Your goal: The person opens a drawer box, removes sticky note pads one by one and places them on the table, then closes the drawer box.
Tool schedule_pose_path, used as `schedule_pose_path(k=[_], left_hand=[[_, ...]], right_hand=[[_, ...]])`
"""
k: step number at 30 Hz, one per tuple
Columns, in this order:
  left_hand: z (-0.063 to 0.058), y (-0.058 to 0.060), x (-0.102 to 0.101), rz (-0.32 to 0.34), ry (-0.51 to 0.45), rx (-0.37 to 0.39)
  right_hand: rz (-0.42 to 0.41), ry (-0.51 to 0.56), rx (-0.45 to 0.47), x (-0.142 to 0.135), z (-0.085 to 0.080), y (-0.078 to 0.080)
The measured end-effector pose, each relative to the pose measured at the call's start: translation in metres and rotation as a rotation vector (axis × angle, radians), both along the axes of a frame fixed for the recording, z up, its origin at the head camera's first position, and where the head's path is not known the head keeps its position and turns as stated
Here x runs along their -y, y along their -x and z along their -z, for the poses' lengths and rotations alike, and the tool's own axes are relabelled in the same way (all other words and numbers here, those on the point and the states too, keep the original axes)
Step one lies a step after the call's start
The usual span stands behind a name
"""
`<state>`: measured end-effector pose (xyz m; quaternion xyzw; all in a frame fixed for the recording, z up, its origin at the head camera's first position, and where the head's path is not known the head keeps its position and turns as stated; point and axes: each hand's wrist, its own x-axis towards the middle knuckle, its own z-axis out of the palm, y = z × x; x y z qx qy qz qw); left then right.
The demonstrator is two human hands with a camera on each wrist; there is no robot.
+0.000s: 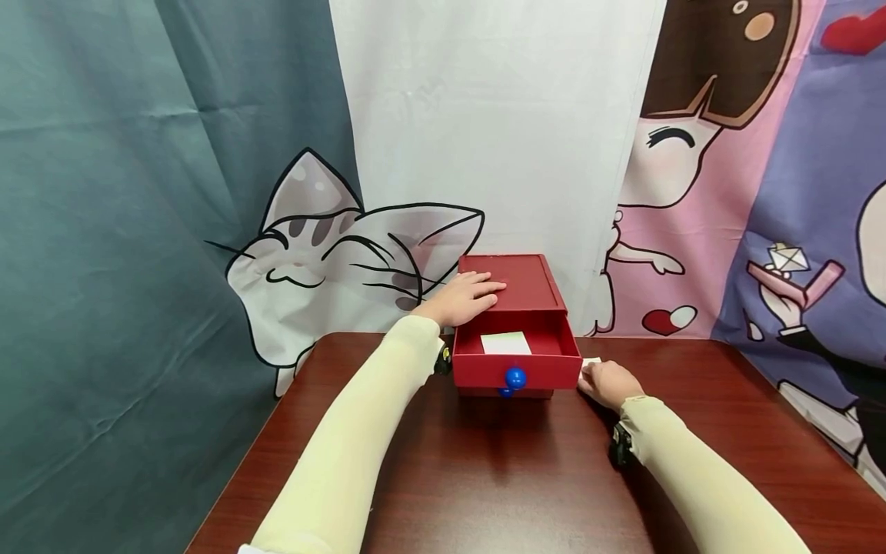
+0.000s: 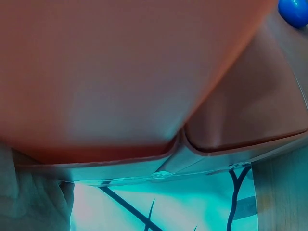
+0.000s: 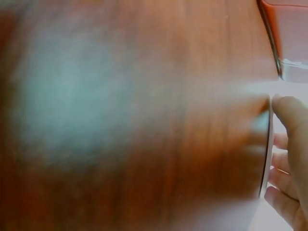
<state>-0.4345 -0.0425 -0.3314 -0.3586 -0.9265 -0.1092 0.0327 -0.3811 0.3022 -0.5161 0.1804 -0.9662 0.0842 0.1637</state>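
Note:
A red box (image 1: 514, 283) with drawers stands at the back of the table. Its upper drawer (image 1: 517, 371), with a blue knob (image 1: 515, 378), is pulled out toward me. Inside lies a pale square of paper (image 1: 506, 344). My left hand (image 1: 462, 298) rests on the left of the box's top, fingers stretched out. Low on the table, right beside the drawer, my right hand (image 1: 612, 383) pinches a small white piece of paper (image 1: 591, 361), mostly covered by the fingers. The right wrist view shows the right hand's bent fingers (image 3: 283, 185) along a thin upright edge.
A second blue knob (image 1: 507, 392) shows below the open drawer. The glossy brown table (image 1: 484, 469) stretches toward me. Curtains printed with a cartoon cat (image 1: 311, 261) and cartoon figures hang right behind it. Dark wrist cameras (image 1: 621, 446) sit on both sleeves.

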Motion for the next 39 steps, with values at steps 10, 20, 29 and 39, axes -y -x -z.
schedule_pose_path(k=[10,20,29,39], left_hand=[[0.0,-0.001,0.0,-0.003,-0.014,0.009],[0.001,-0.002,0.0,0.011,-0.016,0.004],[-0.001,-0.002,0.002,0.008,-0.019,-0.001],[0.0,-0.001,0.0,0.003,-0.011,-0.002]], right_hand=[[0.076,0.113,0.157,-0.004,-0.009,0.008],[0.075,0.184,0.118,-0.008,-0.067,0.009],[-0.011,0.213,-0.041,0.017,-0.15,0.003],[-0.224,0.159,-0.162,0.071,-0.2,-0.021]])
